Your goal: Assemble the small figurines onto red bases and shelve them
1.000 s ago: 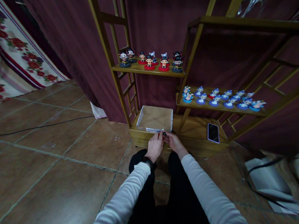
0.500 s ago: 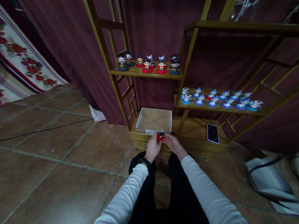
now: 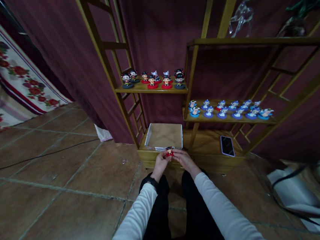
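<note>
Between my two hands, just in front of the box, is a small figurine (image 3: 169, 151) with dark hair and a red base, held upright. My left hand (image 3: 162, 163) has its fingers closed on the figurine's left side. From the other side my right hand (image 3: 184, 159) grips the base with its fingertips. Right behind them lies an open shallow cardboard box (image 3: 165, 134) with white outer walls and nothing visible inside. Similar red-based figurines (image 3: 167, 81) stand on the upper shelf, among dark-based ones (image 3: 126, 80).
Blue and purple figurines (image 3: 223, 112) line the right shelf (image 3: 233, 120). A phone (image 3: 227, 146) lies on the cabinet's lower board. Glass ornaments (image 3: 243, 17) stand on the top right shelf. A bag with a dark strap (image 3: 294, 190) rests on the floor at right; a cable (image 3: 41, 156) crosses the tiles at left.
The figurine has been turned upright so its front shows, and my right fingers have closed in on its base. The view has tilted up, so the shelves sit lower in the picture.
</note>
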A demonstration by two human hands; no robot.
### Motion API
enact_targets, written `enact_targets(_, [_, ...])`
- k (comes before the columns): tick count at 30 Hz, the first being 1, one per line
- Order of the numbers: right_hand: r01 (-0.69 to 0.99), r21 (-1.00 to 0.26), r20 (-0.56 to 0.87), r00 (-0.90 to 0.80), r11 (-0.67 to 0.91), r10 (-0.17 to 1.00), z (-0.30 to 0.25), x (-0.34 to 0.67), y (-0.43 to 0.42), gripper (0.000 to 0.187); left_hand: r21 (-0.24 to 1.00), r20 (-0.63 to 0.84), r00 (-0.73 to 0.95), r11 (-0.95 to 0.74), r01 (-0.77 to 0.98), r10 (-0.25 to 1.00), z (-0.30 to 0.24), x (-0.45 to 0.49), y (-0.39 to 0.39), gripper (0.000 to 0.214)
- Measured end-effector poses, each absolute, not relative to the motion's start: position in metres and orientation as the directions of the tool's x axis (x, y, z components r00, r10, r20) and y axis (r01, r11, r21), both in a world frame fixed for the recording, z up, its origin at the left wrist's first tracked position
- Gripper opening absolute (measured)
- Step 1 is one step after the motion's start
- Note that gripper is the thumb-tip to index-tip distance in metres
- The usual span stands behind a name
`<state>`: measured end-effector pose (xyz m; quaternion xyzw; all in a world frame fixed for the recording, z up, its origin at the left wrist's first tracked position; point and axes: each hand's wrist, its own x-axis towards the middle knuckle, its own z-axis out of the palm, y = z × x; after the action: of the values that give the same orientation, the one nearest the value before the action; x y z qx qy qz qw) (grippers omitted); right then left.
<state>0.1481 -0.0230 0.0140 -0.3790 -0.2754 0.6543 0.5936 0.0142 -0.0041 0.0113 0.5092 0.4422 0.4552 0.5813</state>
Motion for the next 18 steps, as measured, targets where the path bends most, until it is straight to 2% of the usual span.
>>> enact_targets(6, [-0.547, -0.829, -0.147, 0.02, -0.112, 0.989, 0.015, 0.146, -0.024, 0.027, 0.961, -0.156, 0.249, 0.205, -0.187, 0.956, 0.021, 0.011, -0.009, 0.038])
enact_targets(18, [-0.567, -0.821, -0.108, 0.04, -0.066, 0.993, 0.019, 0.137, -0.027, 0.03, 0.883, -0.219, 0.27, 0.308, -0.355, 0.938, 0.018, 0.008, -0.004, 0.036])
